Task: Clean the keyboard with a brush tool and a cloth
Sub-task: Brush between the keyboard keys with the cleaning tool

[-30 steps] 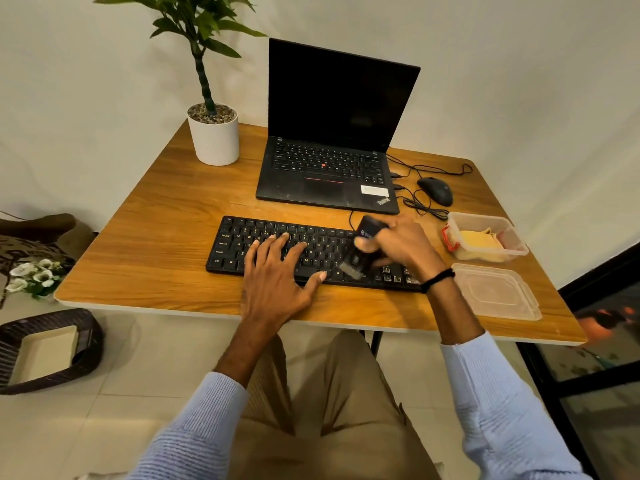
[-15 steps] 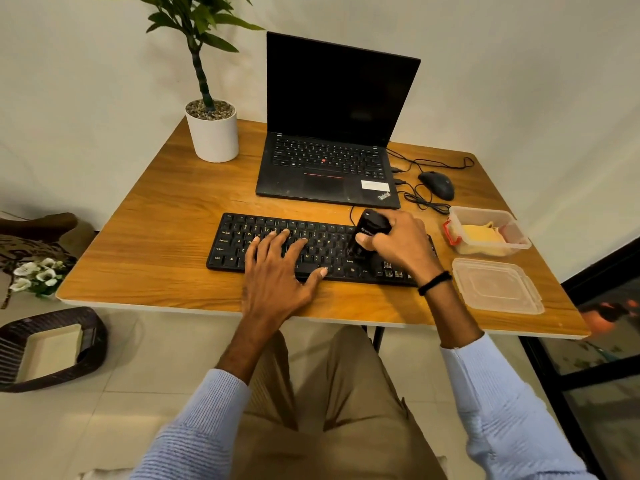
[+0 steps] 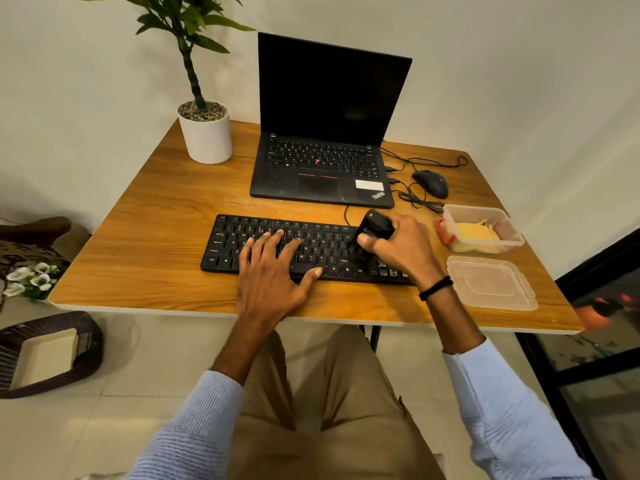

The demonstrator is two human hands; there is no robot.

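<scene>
Presently: wooden table [image 3: 145, 258]; open laptop [image 3: 322, 168] at back; black keyboard [image 3: 225, 244] near front edge; left hand [image 3: 273, 275] flat on keys, fingers spread; right hand [image 3: 405, 251] gripping black brush [image 3: 375, 225] over keyboard's right end; yellow cloth [image 3: 474, 233] in tub [image 3: 512, 233], right.

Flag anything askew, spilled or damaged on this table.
Nothing stands out. The keyboard lies flat under the left hand, the right hand grips the brush, the lid sits off beside its tub, and the mouse cable is just loosely looped.
</scene>
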